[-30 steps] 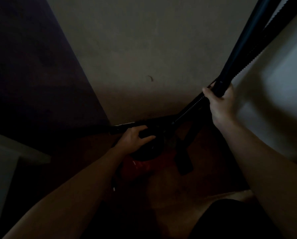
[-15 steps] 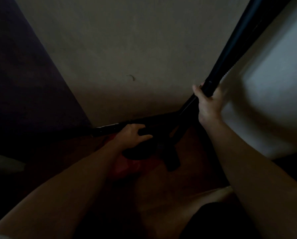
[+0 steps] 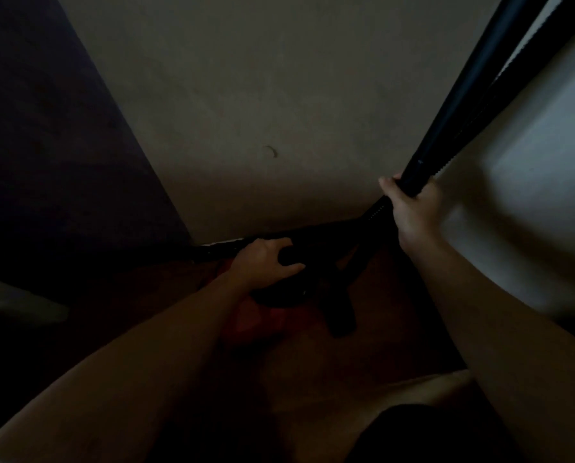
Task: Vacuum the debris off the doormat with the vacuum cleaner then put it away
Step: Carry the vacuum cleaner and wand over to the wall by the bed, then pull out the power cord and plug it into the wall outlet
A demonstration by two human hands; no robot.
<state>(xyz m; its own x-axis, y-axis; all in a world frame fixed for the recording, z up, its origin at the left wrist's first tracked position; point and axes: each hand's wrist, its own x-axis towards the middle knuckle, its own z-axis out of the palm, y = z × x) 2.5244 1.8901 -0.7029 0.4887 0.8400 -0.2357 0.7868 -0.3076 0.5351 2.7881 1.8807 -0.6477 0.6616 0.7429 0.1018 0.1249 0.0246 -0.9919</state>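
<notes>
The left hand (image 3: 262, 262) is curling round the dark handle (image 3: 291, 254) on top of the vacuum (image 3: 279, 297), with the thumb lying along the near side and the fingers wrapping over the far side. The vacuum is sitting low under that hand, by the foot of the wall (image 3: 279, 95). Whether it is resting on the reddish floor (image 3: 389, 329) or hanging just above it cannot be told. Its top is looking black and its lower body dull red, and the dim light is hiding most detail. The right hand (image 3: 413, 208) is working well apart from the left, up and to its right. It is clenching the lower end of the black wand (image 3: 473, 85), which is slanting up and away past that hand. A ribbed hose (image 3: 374, 210) is running from just below the right hand down toward the vacuum, between the two hands. A dark piece (image 3: 341, 312) is showing just right of the left hand, too dim to identify. A dark panel (image 3: 45, 128) is standing left of the left hand
</notes>
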